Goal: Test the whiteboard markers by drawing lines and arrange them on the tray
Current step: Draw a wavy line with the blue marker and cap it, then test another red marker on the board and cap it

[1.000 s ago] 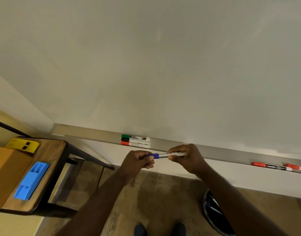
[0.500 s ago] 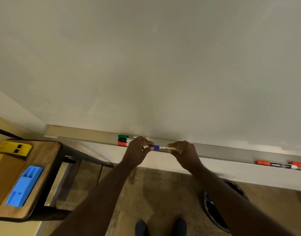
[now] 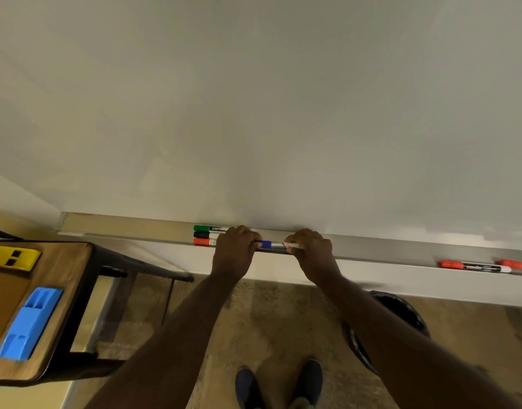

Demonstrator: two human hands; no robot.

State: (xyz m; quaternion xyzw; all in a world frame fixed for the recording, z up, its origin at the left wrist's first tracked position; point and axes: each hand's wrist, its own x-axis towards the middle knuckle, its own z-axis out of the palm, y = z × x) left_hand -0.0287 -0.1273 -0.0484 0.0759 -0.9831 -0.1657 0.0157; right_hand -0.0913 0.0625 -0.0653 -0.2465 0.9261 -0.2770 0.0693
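A blue-capped marker lies level over the metal tray under the whiteboard. My left hand grips its blue cap end and my right hand pinches its white barrel end. Just left of my left hand, a green marker, a black marker and a red marker lie side by side on the tray, their right ends hidden by my hand. Two more red-capped markers lie on the tray at the far right.
A wooden side table at the left carries a blue eraser and a yellow block. A dark bin stands on the floor under my right arm. My shoes show at the bottom.
Both hands have carried the blue-capped marker up and away from my body to the tray, beside the three markers. The view has tilted slightly.
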